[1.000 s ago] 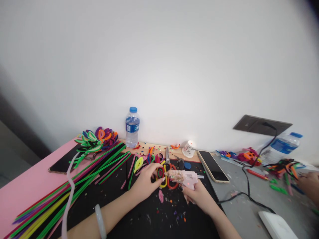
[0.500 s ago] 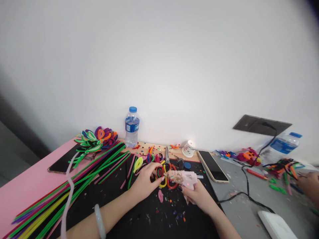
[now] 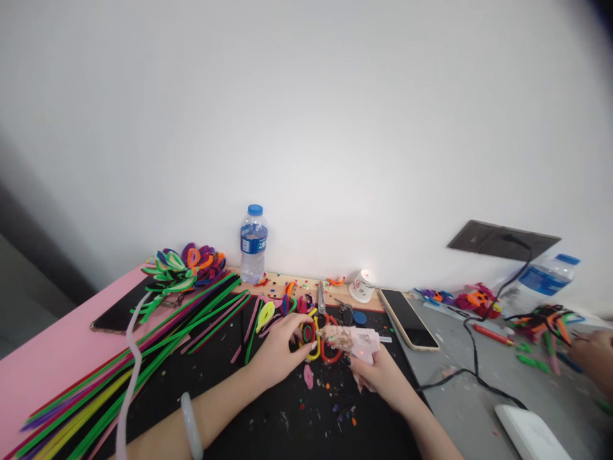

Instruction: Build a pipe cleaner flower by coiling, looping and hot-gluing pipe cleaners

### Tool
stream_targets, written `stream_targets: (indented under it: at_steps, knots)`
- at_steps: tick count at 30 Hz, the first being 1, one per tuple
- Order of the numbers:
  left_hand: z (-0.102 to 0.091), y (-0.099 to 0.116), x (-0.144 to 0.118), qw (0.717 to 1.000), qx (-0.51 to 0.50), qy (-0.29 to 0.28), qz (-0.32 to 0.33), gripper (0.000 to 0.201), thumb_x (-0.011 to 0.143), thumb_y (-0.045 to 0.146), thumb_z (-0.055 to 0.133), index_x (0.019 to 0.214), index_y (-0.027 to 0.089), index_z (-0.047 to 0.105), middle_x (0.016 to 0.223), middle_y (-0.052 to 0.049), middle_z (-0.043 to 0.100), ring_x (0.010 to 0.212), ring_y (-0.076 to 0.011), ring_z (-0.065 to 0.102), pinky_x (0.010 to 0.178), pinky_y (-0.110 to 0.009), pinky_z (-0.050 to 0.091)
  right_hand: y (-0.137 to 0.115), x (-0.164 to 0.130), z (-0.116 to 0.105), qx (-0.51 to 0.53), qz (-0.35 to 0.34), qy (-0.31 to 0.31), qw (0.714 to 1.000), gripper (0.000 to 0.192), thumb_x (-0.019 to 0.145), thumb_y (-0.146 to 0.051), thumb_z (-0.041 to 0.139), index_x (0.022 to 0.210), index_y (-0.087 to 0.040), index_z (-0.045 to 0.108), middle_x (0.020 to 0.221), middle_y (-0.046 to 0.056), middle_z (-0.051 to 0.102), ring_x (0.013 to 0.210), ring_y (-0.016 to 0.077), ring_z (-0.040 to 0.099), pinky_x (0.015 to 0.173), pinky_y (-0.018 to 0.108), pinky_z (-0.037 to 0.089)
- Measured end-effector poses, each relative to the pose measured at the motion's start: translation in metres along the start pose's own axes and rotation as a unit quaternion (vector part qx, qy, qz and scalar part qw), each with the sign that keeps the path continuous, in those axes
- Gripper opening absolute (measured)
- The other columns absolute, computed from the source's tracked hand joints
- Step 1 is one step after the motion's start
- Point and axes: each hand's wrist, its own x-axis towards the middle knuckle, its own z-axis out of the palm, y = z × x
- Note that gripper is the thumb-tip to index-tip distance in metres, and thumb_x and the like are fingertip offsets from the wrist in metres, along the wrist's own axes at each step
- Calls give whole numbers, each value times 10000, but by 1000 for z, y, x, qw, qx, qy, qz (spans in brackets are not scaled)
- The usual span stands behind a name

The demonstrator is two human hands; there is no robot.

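Between the thumb and fingers of my left hand (image 3: 282, 348) is a small coil of pipe cleaner (image 3: 307, 331), red outside with green and dark rings within. My right hand (image 3: 378, 374) grips a pink glue gun (image 3: 361, 345), its crusted nozzle pointing left, close beside the coil. A clear glue stick (image 3: 385, 339) pokes out of the gun's back end. Under the nozzle lie scissors (image 3: 322, 299) with red and yellow handles, blades away from me. Just below the coil rests a pink pipe cleaner loop (image 3: 308, 376), and left of my fingers a yellow loop (image 3: 266, 315).
Long pipe cleaners (image 3: 119, 370) spread over the left side, near a pipe cleaner flower (image 3: 177, 271) and a dark phone (image 3: 122, 303). A water bottle (image 3: 253, 246), paper cup (image 3: 363, 285) and second phone (image 3: 409, 319) stand or lie behind. At right, another person's hand (image 3: 594, 358) and black cable (image 3: 474, 345).
The glue gun's nozzle has shifted very slightly up and off the coil. My left hand keeps its place and hold.
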Motion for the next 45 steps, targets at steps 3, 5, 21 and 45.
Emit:
stream_targets:
  at_steps: [3, 5, 21, 45]
  knots:
    - [-1, 1, 0, 1000, -3, -3, 4, 284, 762, 204, 587, 1042, 209, 537, 837, -9, 584, 711, -148, 564, 675, -277, 470, -1, 0, 1, -3, 2, 2, 1000, 255, 698, -301, 560, 892, -148, 498, 429, -86, 457, 349, 66, 363, 362, 174, 284]
    - [-1, 2, 0, 1000, -6, -5, 6, 279, 763, 204, 585, 1038, 208, 538, 849, -12, 585, 711, -147, 564, 674, -275, 473, -2, 0, 1, -1, 0, 2, 1000, 257, 701, -307, 555, 896, -150, 498, 428, -86, 448, 352, 68, 363, 360, 175, 281]
    - [0, 0, 1, 1000, -11, 13, -12, 289, 757, 206, 594, 1043, 195, 552, 846, -21, 609, 675, -135, 552, 653, -269, 482, -6, -2, 0, -10, 6, -1, 1000, 258, 689, -311, 556, 886, -152, 504, 400, -97, 408, 350, 68, 340, 363, 174, 290]
    - [0, 2, 1, 1000, -14, 14, -12, 294, 752, 193, 602, 1042, 188, 554, 860, -26, 613, 673, -131, 551, 656, -265, 482, -6, -2, -1, 8, -15, -2, 1000, 277, 720, -322, 579, 916, -145, 495, 410, -91, 415, 352, 61, 319, 361, 180, 259]
